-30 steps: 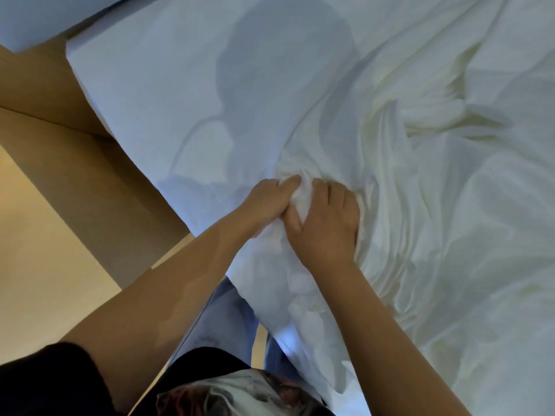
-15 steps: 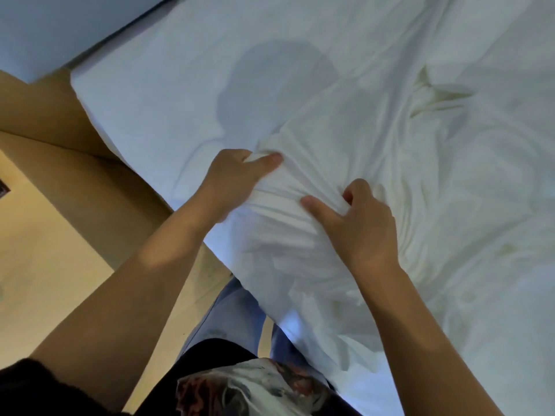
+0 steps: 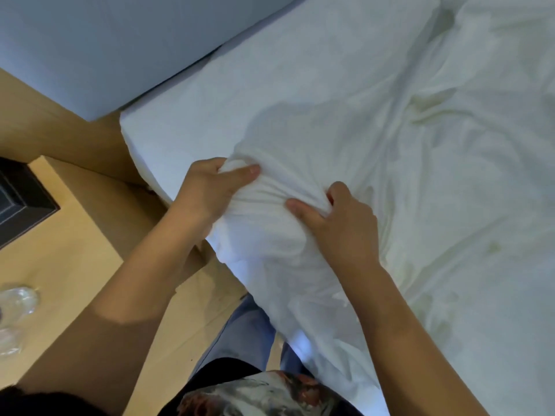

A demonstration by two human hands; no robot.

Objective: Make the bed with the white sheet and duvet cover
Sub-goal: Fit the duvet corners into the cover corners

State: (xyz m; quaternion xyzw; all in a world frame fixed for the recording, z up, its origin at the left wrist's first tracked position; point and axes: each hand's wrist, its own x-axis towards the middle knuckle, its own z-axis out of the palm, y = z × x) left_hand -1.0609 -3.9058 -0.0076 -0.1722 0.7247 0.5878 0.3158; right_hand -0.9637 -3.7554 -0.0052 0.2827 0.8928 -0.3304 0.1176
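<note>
Spreading across most of the view, the bed (image 3: 210, 94) lies under white cloth, its near corner poking out toward the wooden floor (image 3: 99, 235). The white sheet (image 3: 270, 85) sits smooth and flat over the upper left part of the mattress, right up to the pale headboard (image 3: 90, 40) behind it. Over the right side the duvet cover (image 3: 450, 190) lies rumpled in long creases, with a few faint yellowish marks on it, and its near edge hangs off the side of the bed against the person's blue trousers (image 3: 246, 331).

Both bare arms reach in from below. The left hand (image 3: 207, 187) is at the bed's edge, its fingers (image 3: 240, 172) curled and pinching a bunched fold of the white cloth, thumb pressed along the top of it. The right hand (image 3: 339, 223) is just beside it, a short way apart, thumb out toward the left hand and the other fingers closed into the same gathered ridge of fabric, which is pulled taut between the two hands. Whether that fold belongs to the cover or the sheet I cannot tell.

Off to the left stands a dark framed object (image 3: 21, 202) on the floor, and lower down some clear crumpled plastic (image 3: 15, 301).
</note>
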